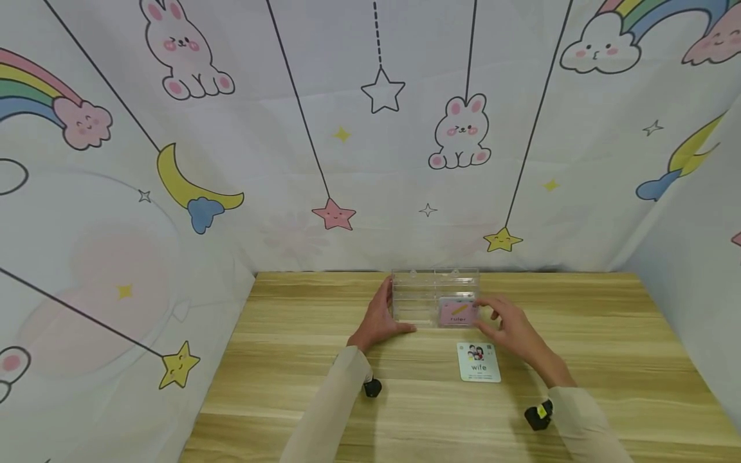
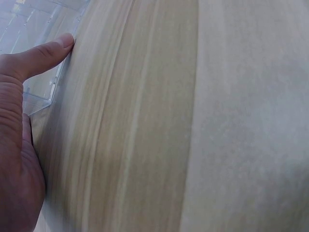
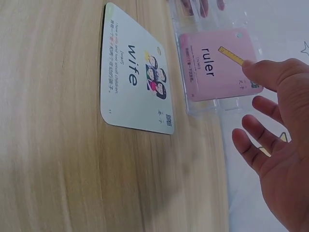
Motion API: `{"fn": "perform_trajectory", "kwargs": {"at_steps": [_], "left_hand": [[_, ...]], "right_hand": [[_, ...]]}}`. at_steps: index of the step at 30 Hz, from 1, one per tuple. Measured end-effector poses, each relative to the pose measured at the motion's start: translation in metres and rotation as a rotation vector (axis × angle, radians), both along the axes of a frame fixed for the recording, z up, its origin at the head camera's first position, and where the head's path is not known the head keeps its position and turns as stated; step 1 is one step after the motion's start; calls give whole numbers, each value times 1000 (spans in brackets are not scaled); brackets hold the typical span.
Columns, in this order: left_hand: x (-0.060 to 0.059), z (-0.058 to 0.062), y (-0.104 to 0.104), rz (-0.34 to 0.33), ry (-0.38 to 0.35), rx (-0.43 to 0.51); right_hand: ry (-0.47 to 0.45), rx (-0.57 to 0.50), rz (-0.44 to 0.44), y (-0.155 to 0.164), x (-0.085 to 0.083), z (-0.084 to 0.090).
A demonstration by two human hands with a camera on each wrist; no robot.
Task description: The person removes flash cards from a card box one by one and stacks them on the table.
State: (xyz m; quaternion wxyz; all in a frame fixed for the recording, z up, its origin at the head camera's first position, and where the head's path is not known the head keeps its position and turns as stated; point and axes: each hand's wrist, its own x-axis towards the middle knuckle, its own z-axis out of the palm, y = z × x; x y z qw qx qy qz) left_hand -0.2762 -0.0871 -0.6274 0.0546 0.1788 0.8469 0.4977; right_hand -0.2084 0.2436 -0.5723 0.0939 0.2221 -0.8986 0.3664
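Pink "ruler" card (image 3: 217, 65), white "wife" card (image 3: 136, 92), pale wood-grain table (image 1: 608, 334), clear box (image 1: 417, 299).

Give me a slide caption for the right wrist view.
Right hand beside pink ruler card in clear box; wife card on table.

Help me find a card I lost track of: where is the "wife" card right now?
In the head view the "wife" card lies flat on the wooden table, just in front of the clear box holding the pink "ruler" card, beside the right hand.
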Motion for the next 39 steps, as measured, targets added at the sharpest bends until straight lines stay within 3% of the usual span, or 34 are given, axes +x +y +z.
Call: {"fn": "perform_trajectory", "kwargs": {"at_steps": [14, 26, 39], "left_hand": [[-1, 0, 1, 1, 8, -1], [-1, 1, 2, 6, 5, 3], [-1, -2, 0, -7, 32, -5]], "right_hand": [[-42, -93, 22, -6, 0, -4], [-81, -39, 15, -10, -3, 2], [-50, -25, 20, -7, -7, 12]]}}
